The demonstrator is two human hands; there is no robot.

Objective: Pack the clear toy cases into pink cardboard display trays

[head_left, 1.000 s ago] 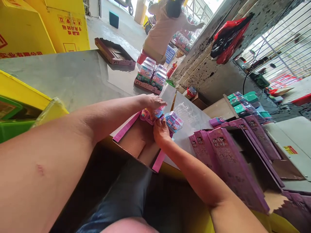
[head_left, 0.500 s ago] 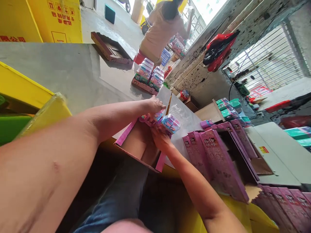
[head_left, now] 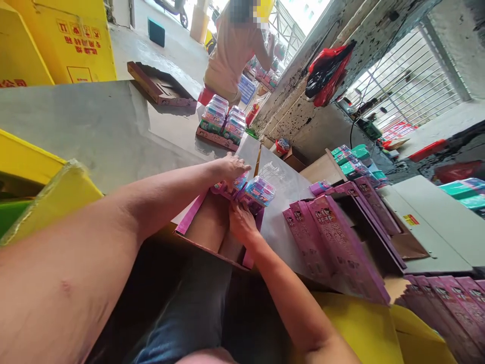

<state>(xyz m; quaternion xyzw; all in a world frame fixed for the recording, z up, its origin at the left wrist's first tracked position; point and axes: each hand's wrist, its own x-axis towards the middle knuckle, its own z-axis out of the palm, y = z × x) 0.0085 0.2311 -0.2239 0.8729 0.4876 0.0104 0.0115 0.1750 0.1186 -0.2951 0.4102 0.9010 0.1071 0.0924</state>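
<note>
Left hand (head_left: 234, 167) lay over the left clear-topped pack (head_left: 229, 188), while right hand (head_left: 241, 221) curled against the near side of the right pack (head_left: 259, 190); I couldn't tell remotely whether either gripped. I saw both packs at the far end of the pink-edged tray (head_left: 206, 222), by the worktop's (head_left: 102, 119) near edge.

Grey table (head_left: 102, 129), pink-edged tray (head_left: 208, 220), filled tray (head_left: 214, 139)
</note>
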